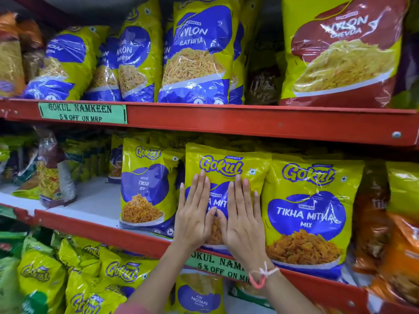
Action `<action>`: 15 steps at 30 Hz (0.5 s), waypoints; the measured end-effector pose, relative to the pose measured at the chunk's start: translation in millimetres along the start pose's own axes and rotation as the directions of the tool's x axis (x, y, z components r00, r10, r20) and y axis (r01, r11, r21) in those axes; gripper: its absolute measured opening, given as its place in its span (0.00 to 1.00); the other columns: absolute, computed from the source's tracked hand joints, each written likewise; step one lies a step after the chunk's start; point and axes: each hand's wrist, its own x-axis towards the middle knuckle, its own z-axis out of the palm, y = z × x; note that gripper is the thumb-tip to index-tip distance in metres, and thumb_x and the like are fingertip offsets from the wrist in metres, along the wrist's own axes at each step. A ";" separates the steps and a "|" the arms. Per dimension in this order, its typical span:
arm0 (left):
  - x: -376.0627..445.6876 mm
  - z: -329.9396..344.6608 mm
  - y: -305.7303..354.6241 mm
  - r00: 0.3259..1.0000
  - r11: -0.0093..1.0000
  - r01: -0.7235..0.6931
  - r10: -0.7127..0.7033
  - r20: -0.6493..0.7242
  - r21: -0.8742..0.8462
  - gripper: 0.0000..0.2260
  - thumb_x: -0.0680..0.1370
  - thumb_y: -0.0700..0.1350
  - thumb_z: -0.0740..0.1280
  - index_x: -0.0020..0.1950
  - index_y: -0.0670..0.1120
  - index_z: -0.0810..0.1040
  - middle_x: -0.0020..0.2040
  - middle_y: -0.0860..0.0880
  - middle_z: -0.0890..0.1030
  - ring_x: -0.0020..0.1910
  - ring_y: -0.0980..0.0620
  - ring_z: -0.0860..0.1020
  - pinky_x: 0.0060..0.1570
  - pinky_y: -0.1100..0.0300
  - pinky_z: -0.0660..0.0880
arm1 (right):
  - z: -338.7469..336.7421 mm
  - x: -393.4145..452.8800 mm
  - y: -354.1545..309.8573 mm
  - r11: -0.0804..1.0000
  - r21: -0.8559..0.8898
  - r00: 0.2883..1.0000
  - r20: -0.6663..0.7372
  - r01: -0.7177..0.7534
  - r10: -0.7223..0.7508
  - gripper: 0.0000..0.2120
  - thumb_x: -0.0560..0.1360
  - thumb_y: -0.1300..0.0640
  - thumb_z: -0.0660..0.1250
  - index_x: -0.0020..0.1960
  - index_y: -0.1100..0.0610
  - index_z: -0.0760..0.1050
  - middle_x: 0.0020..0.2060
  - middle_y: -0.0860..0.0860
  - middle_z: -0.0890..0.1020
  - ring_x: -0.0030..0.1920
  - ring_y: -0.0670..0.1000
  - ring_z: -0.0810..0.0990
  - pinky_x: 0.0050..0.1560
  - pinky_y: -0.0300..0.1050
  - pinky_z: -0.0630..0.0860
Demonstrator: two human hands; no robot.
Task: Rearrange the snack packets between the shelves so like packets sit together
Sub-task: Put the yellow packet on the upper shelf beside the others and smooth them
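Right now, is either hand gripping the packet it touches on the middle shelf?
No, the left hand and right hand lie flat, fingers extended, against the Gokul packet.

A red metal shelving unit fills the view. An upper shelf rail (249, 120) is seen running from 9 to 3 o'clock, sloping slightly down toward 3. A green paper label (82, 113) is fixed to it at 10 o'clock. A lower red rail (102, 232) slants toward 5 o'clock. A bare pale shelf board (95, 200) is lit evenly at 9 o'clock.
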 end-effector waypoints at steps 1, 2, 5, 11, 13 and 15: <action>1.7 -1.2 -0.6 0.999 1.000 0.003 -0.003 0.033 -0.009 0.27 0.82 0.53 0.45 0.77 0.39 0.53 0.79 0.43 0.53 0.79 0.46 0.52 0.75 0.40 0.53 | -0.1 1.6 -0.6 1.000 0.001 1.000 0.020 -0.007 0.007 0.30 0.83 0.47 0.51 0.77 0.65 0.60 0.77 0.62 0.61 0.78 0.59 0.57 0.76 0.59 0.57; 2.1 -2.0 -1.0 0.999 1.000 0.008 -0.007 0.051 -0.017 0.27 0.82 0.52 0.46 0.77 0.38 0.53 0.78 0.42 0.55 0.79 0.45 0.52 0.75 0.40 0.53 | 0.1 2.3 -1.7 1.000 0.004 0.999 0.041 -0.011 0.011 0.30 0.83 0.47 0.51 0.77 0.65 0.60 0.78 0.62 0.61 0.79 0.59 0.57 0.76 0.59 0.57; 1.2 -5.6 0.5 0.997 0.999 0.034 -0.033 0.072 -0.017 0.27 0.82 0.53 0.45 0.77 0.39 0.54 0.79 0.42 0.56 0.79 0.46 0.52 0.74 0.40 0.53 | -3.3 4.2 -3.1 1.000 0.015 0.996 0.091 -0.006 0.005 0.31 0.82 0.47 0.53 0.77 0.65 0.60 0.78 0.62 0.60 0.79 0.59 0.58 0.76 0.59 0.57; -7.8 -28.0 33.9 1.000 0.992 0.028 -0.030 -0.010 -0.119 0.26 0.82 0.53 0.47 0.77 0.40 0.53 0.80 0.47 0.51 0.79 0.47 0.51 0.76 0.43 0.48 | -48.6 -11.4 23.3 0.976 0.208 0.998 -0.004 0.065 -0.066 0.29 0.84 0.46 0.49 0.79 0.63 0.56 0.79 0.59 0.59 0.81 0.56 0.54 0.80 0.54 0.51; -6.3 -30.6 57.2 0.998 0.984 -0.047 0.038 -0.051 -0.174 0.26 0.82 0.52 0.48 0.77 0.40 0.53 0.80 0.50 0.49 0.79 0.47 0.52 0.77 0.46 0.48 | -68.8 -19.5 46.0 0.964 0.258 0.996 -0.071 0.063 -0.046 0.29 0.84 0.47 0.48 0.78 0.64 0.54 0.79 0.59 0.58 0.81 0.55 0.52 0.80 0.52 0.49; 2.4 -26.1 87.1 0.991 0.967 -0.111 0.091 -0.094 -0.228 0.25 0.82 0.51 0.48 0.77 0.40 0.53 0.80 0.51 0.49 0.79 0.46 0.53 0.77 0.48 0.48 | -86.1 -27.7 78.2 0.958 0.284 0.992 -0.125 0.043 -0.007 0.28 0.84 0.48 0.47 0.78 0.65 0.53 0.80 0.57 0.57 0.82 0.54 0.50 0.80 0.51 0.47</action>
